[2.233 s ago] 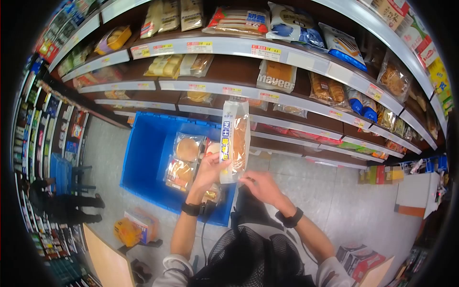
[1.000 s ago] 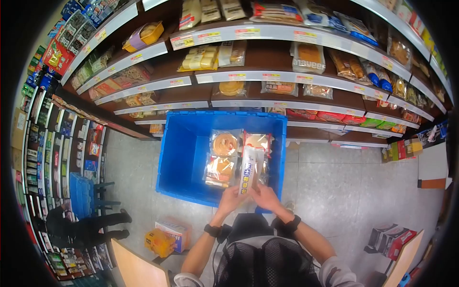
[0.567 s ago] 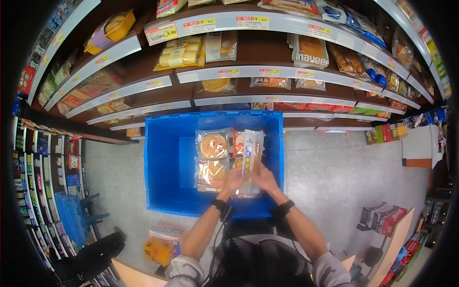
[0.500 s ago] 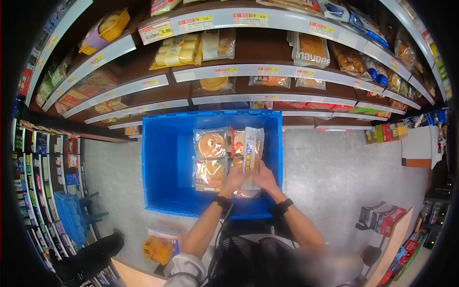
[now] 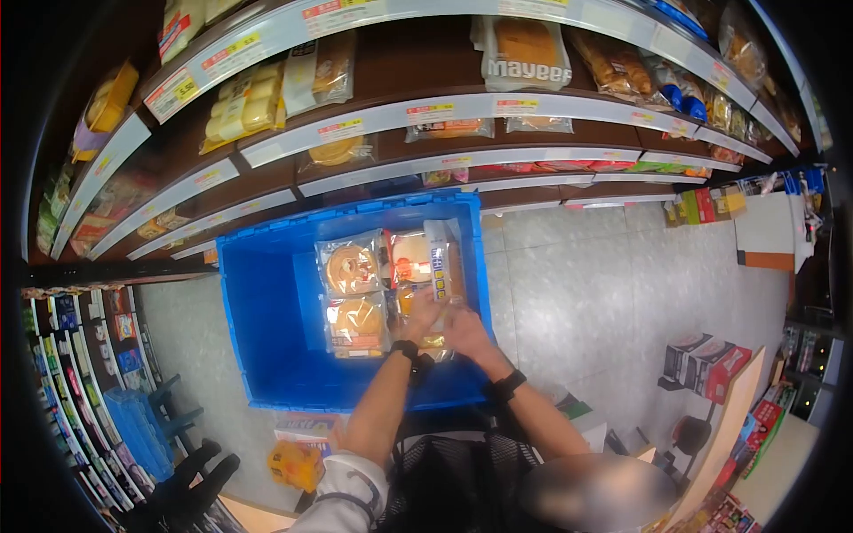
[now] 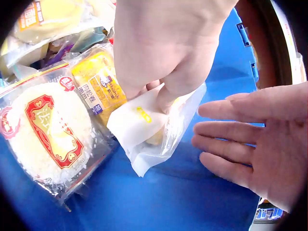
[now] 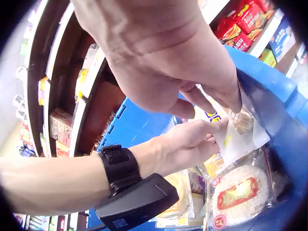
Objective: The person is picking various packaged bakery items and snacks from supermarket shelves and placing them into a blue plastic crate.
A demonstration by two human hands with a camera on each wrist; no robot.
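A long clear-and-white bag of bread (image 5: 442, 253) with blue and yellow lettering lies along the right side inside a blue crate (image 5: 271, 302). My left hand (image 5: 421, 318) pinches its near end; the left wrist view shows thumb and fingers on the white film (image 6: 149, 132). My right hand (image 5: 468, 336) is beside that end, fingers straight and spread in the left wrist view. Left of the bag are a white round cake (image 6: 50, 130) with a red label and a yellow packet (image 6: 98, 84). Two round bread packs (image 5: 352, 269) lie farther left.
Shelves of packaged bread (image 5: 524, 58) rise behind the crate. Red boxes (image 5: 708, 364) stand on the floor at right, and an orange-yellow bag (image 5: 296, 464) at front left. A person in dark clothes (image 5: 182, 489) and a blue stool (image 5: 142, 431) are at far left.
The bag of bread came down from in front of the shelves into the crate's right side. My right hand, earlier gripping it too, has its fingers straightened beside it now.
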